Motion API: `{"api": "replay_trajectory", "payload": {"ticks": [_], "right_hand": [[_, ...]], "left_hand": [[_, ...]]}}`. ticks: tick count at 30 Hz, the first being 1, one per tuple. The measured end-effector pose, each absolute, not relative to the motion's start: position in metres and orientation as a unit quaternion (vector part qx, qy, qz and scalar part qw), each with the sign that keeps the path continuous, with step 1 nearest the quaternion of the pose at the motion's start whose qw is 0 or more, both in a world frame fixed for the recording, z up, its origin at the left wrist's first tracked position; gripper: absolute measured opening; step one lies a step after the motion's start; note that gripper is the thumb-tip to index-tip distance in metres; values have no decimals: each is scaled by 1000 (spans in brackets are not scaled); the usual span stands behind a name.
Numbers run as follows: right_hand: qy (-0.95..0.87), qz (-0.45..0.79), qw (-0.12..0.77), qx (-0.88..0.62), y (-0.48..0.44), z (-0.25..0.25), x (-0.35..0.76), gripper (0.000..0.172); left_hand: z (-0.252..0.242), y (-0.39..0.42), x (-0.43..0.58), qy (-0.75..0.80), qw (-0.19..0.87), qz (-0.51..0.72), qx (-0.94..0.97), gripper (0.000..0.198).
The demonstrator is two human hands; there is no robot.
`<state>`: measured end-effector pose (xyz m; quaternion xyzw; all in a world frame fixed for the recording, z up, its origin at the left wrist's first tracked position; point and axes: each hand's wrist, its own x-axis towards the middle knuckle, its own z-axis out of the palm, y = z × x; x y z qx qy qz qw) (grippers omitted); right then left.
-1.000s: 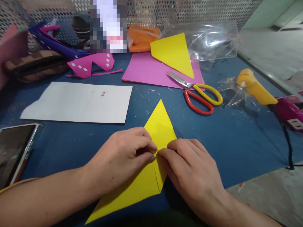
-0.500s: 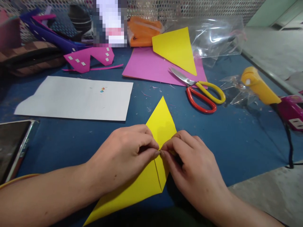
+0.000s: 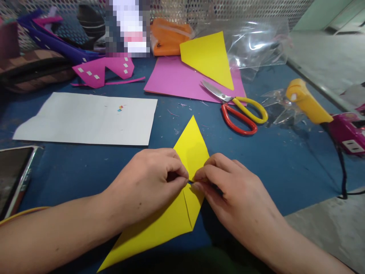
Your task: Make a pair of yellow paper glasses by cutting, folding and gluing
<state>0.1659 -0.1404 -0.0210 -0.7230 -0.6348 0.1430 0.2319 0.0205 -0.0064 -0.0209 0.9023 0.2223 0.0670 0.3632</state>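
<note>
A yellow craft sheet lies at the near middle, with a pointed top and a slit running down its lower part. My left hand is closed in a pinch on the sheet at the left of the slit's upper end. Opposite it, my right hand pinches the right edge between thumb and fingers. A small dark gap shows between the two sets of fingertips. The pinched edges themselves are mostly hidden by the fingers.
Scissors with red and yellow handles lie beyond my right hand. Farther back are a pink sheet, a yellow offcut and a pink mask shape. White paper, a phone and a yellow glue gun flank the hands.
My fingertips have moved slightly apart, and a dark gap now shows between them at the sheet. The whole view has shifted a little; the other things stay where they were.
</note>
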Motion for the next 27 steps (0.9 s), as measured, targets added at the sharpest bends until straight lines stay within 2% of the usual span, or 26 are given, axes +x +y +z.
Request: {"api": "replay_trajectory", "payload": {"ticks": [11,19,27], "right_hand": [[-603,133,311,-723,-153,-31,170,9],[-618,94,250,-739,-147,-32,162,18],[-623,74,223,-746,-145,-34,161,19]], "left_hand": [[-22,-8,20,205,353,83,909,18],[-20,-8,20,207,348,69,912,12],[-23,-12,25,232,346,64,907,19]]}}
